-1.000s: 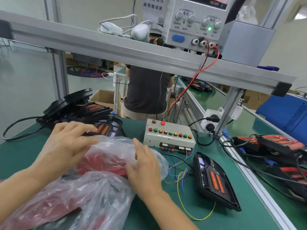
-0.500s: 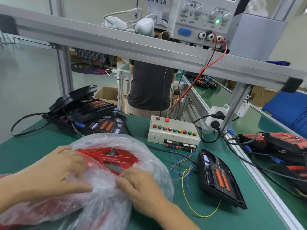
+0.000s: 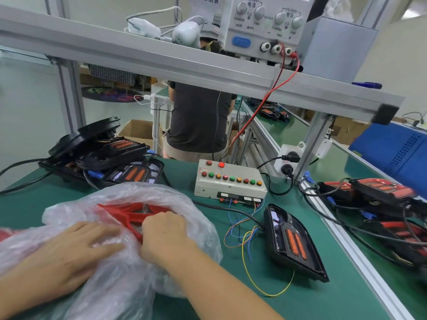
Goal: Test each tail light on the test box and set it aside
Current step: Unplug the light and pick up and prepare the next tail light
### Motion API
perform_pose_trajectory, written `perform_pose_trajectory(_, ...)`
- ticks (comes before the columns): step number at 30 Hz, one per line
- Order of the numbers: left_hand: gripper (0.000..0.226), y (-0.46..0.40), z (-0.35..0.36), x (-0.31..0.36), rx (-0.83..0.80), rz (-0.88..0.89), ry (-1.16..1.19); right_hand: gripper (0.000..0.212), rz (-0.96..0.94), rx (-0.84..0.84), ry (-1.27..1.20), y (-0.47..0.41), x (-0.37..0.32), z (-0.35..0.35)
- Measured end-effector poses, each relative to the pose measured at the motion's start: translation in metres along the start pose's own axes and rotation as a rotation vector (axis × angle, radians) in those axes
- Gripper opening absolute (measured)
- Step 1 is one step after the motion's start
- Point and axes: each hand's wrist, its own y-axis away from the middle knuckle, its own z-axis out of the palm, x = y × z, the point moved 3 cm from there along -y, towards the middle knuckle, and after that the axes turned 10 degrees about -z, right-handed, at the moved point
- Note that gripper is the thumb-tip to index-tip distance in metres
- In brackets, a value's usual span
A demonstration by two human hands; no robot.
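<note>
Both hands in a clear bag (image 3: 129, 269) at front-left of the bench (image 3: 300, 303). Left hand (image 3: 67, 252) lies flat w/ fingers spread, pressing the plastic down, not gripping anything. Right hand (image 3: 165, 236) is curled at the bag mouth, fingers closed on what looks like the red lens part (image 3: 124, 212) inside; exact pinch hidden by film. Test box (image 3: 230, 181) sits mid-bench, well apart from the hands, btns unlit as far as I can tell. One tail light (image 3: 292, 243) lies just right of the box, its cable running toward the box; whether it's plugged in, can't tell. Pile of lights (image 3: 104, 158) back-left, another pile (image 3: 379, 199) far right past the rail; which is tested vs waiting, can't tell. Judgement: mid-batch, currently unbagging a part, so no test in hand right now; still to do: hook up, press btns, set aside.
</note>
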Motion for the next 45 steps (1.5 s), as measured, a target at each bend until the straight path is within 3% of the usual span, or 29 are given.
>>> perform_pose_trajectory(2, 0.04, 0.002, 0.004, -0.005, -0.011, -0.018, 0.006, 0.038, 0.028, 0.02, -0.044, -0.001, 0.002, -0.005)
perform_pose_trajectory(5, 0.04, 0.003, 0.006, -0.012, 0.009, -0.039, 0.0, 0.023, 0.083, 0.166, -0.214, 0.001, 0.006, -0.014)
perform_pose_trajectory(7, 0.04, 0.001, 0.006, -0.016, 0.006, -0.066, -0.019, 0.015, -0.018, 0.279, -0.224, 0.007, 0.003, -0.02)
perform_pose_trajectory(9, 0.042, -0.001, 0.006, -0.021, -0.002, -0.094, -0.035, 0.021, -0.066, 0.367, -0.218, 0.015, 0.003, -0.022)
perform_pose_trajectory(14, 0.034, -0.009, 0.001, -0.035, -0.082, -0.176, -0.046, 0.026, 0.218, 0.383, -0.13, 0.036, 0.042, -0.036)
perform_pose_trajectory(17, 0.043, -0.003, 0.005, -0.047, -0.131, -0.223, -0.035, 0.023, 0.306, 0.339, -0.047, 0.063, 0.069, -0.053)
perform_pose_trajectory(19, 0.05, -0.003, 0.006, -0.06, -0.104, -0.34, 0.022, 0.02, 0.388, 0.307, -0.218, 0.089, 0.096, -0.062)
perform_pose_trajectory(22, 0.033, -0.013, -0.009, -0.074, -0.034, -0.408, 0.074, 0.014, 0.57, 0.438, -0.823, 0.134, 0.142, -0.074)
perform_pose_trajectory(24, 0.038, -0.054, -0.043, -0.034, 0.021, -0.369, 0.205, 0.023, 0.671, 0.598, -0.996, 0.165, 0.173, -0.081)
perform_pose_trajectory(27, 0.027, -0.111, -0.088, 0.069, 0.113, -0.369, 0.418, 0.031, 0.75, 0.752, -0.912, 0.205, 0.21, -0.083)
perform_pose_trajectory(29, 0.014, -0.149, -0.079, 0.136, 0.025, -0.339, 0.664, 0.025, 0.832, 0.815, -0.837, 0.223, 0.228, -0.07)
perform_pose_trajectory(32, 0.016, -0.207, -0.034, 0.216, -0.212, -0.424, 1.013, 0.022, 0.918, 0.834, -0.77, 0.236, 0.238, -0.041)
perform_pose_trajectory(34, 0.025, -0.237, -0.009, 0.253, -0.295, -0.516, 1.093, 0.028, 0.955, 0.802, -0.693, 0.238, 0.236, -0.024)
perform_pose_trajectory(38, 0.034, -0.269, 0.036, 0.278, -0.37, -0.641, 0.803, 0.022, 0.985, 0.759, -0.655, 0.244, 0.222, -0.002)
perform_pose_trajectory(43, 0.033, -0.282, 0.049, 0.278, -0.294, -0.628, 0.371, 0.024, 0.96, 0.732, -0.7, 0.241, 0.216, -0.002)
perform_pose_trajectory(45, 0.03, -0.283, 0.054, 0.272, -0.292, -0.657, 0.346, 0.025, 0.931, 0.746, -0.706, 0.239, 0.214, -0.004)
